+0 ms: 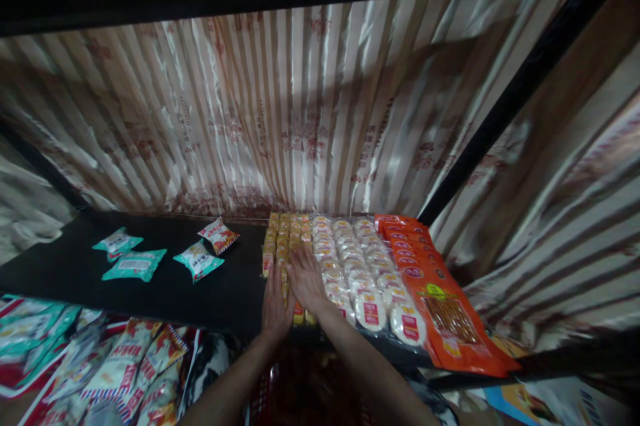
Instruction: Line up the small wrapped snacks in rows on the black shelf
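My left hand point(277, 303) and my right hand point(307, 279) lie side by side on rows of small yellow-wrapped snack packets point(285, 229) on the black shelf point(220, 309). Both hands have their fingers stretched out, and they hide part of the rows. The left hand touches the packets' left and front part. Just right of it, the right hand rests on top, close to the rows of round white cakes in clear wrap point(370, 311). Neither hand appears to hold anything.
Orange snack bags point(445, 309) overlap at the shelf's right end. Four-cornered teal packets point(135, 266) and a red-and-white packet point(219, 235) lie to the left. Below are bins of bagged snacks point(120, 366). Black posts point(500, 106) and a striped curtain point(300, 113) bound the shelf.
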Demonstrator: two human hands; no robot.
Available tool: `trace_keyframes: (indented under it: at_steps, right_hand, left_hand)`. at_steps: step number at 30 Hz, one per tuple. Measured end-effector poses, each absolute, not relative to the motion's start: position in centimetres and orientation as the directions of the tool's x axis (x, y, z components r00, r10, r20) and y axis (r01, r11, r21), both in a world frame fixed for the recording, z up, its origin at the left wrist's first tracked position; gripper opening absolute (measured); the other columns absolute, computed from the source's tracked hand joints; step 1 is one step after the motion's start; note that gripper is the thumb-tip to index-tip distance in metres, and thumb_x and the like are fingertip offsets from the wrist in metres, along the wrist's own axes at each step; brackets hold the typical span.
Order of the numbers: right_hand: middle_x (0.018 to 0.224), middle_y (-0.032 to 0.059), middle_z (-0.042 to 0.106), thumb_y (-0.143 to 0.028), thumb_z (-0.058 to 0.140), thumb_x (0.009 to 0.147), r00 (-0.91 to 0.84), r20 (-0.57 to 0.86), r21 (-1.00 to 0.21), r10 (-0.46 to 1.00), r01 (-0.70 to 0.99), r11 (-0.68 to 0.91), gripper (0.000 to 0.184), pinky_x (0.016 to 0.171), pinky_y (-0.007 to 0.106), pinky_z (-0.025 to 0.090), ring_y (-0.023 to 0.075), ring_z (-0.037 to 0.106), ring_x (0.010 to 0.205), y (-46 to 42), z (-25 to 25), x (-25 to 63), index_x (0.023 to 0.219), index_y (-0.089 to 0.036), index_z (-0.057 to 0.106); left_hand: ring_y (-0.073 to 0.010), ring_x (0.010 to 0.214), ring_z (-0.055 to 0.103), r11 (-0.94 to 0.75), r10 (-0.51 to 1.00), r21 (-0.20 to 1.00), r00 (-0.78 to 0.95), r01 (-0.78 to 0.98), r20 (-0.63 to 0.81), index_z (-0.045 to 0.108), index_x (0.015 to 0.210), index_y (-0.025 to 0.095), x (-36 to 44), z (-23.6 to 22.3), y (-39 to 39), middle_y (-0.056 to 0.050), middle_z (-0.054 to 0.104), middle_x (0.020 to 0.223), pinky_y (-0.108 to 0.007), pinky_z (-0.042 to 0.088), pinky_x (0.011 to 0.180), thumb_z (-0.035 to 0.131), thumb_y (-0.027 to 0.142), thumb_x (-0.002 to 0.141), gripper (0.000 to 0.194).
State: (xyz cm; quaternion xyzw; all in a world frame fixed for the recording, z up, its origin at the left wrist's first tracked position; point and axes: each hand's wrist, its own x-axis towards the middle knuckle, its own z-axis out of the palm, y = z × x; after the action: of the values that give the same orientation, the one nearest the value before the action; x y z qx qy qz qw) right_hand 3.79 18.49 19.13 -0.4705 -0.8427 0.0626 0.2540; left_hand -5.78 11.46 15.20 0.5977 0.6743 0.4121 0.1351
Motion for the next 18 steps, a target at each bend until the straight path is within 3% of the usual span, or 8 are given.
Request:
trace_keyframes:
  at_steps: [9,18]
  right_hand:
    - [0.143,0.0115,0.040,-0.033,0.028,0.096,-0.430,0.352,-0.325,0.831,0.776,0.540,0.047,0.112,0.045,0.021,0.0222,0.024,0.138,18.6,19.4,3.5,0.132,-0.012,0.047]
    - [0.149,0.0084,0.030,-0.034,0.032,0.094,-0.465,0.321,-0.312,0.825,0.771,0.556,0.047,0.112,0.045,0.018,0.0225,0.017,0.140,20.7,20.2,2.6,0.136,-0.016,0.044]
  left_hand:
    - [-0.0231,0.139,0.024,-0.050,0.908,0.670,-0.245,0.741,0.339,0.032,0.141,0.011,-5.4,14.9,11.9,-0.015,0.030,0.149,-0.042,0.026,0.112,0.036,0.028,0.086,0.057]
    - [-0.0251,0.136,0.030,-0.059,0.884,0.680,-0.278,0.731,0.375,0.032,0.140,0.011,-6.3,15.1,11.8,-0.016,0.033,0.147,-0.042,0.029,0.110,0.042,0.031,0.084,0.060]
